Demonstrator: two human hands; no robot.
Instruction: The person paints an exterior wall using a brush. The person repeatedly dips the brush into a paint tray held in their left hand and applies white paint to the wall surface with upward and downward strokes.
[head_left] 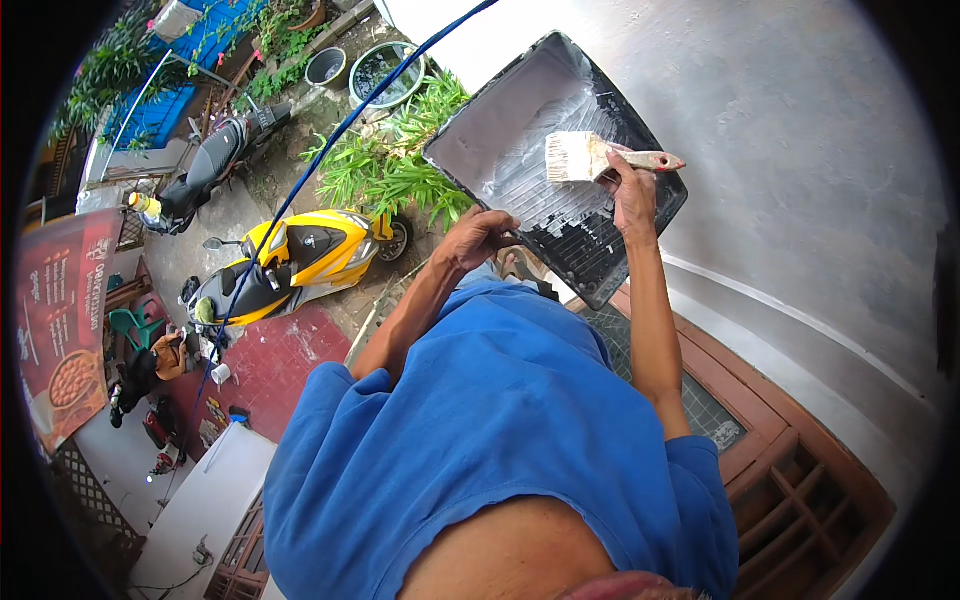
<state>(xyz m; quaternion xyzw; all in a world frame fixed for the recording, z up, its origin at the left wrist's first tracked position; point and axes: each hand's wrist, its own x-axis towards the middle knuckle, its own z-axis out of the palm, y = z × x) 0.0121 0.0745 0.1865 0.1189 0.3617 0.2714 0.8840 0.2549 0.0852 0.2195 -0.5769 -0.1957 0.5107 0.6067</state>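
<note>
My left hand (pixel 478 237) grips the near left edge of a black paint tray (pixel 570 258), its fingers closed on the rim. Grey-white paint pools at the tray's far left end and streaks the ribbed slope. In my right hand (pixel 630 195) is a wide paintbrush (pixel 585 157), held around its wooden handle. The pale, paint-caked bristles point left, over the ribbed part of the tray. From this angle I cannot tell whether the bristles touch the tray.
A grey, patchy wall (pixel 790 130) rises at the right, above brown wooden window frames (pixel 760 450). A blue cable (pixel 345 127) crosses on the left. Far below are a yellow scooter (pixel 320 250), a dark motorcycle (pixel 215 160), leafy plants (pixel 400 150) and red floor tiles (pixel 275 365).
</note>
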